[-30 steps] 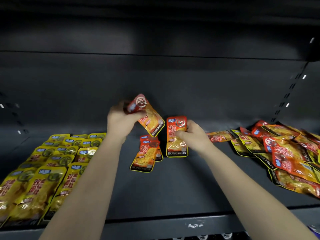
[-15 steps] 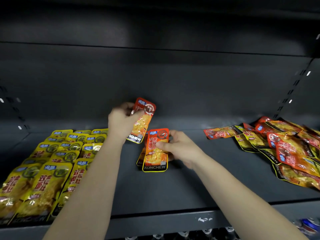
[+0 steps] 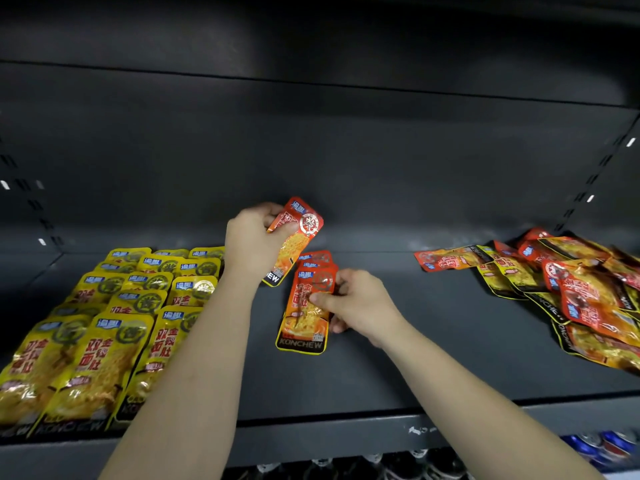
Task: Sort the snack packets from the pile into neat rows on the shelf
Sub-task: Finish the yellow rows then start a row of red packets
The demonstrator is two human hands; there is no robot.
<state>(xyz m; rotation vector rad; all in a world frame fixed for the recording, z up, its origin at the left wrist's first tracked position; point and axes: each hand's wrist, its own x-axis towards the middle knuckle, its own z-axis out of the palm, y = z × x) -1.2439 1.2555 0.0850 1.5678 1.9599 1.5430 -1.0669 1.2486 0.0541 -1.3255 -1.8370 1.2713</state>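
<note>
My left hand [image 3: 254,242] grips an orange-red snack packet [image 3: 298,237] by its upper part, held tilted above the dark shelf [image 3: 398,358]. My right hand [image 3: 356,301] pinches another orange packet [image 3: 304,313] that lies on top of a short overlapping row of orange packets [image 3: 317,258] in the shelf's middle. A loose pile of orange and yellow packets [image 3: 571,289] lies at the right. Neat rows of yellow packets [image 3: 114,317] fill the left side.
The shelf's back wall [image 3: 311,161] rises right behind the packets, and an upper shelf [image 3: 311,39] hangs overhead. The front lip [image 3: 346,438] runs below my arms. Bottle tops and cans [image 3: 595,445] show on the level beneath.
My right hand brought its orange packet down and left onto the middle row. My left hand turned its packet more upright and stays raised. The view shifted slightly left.
</note>
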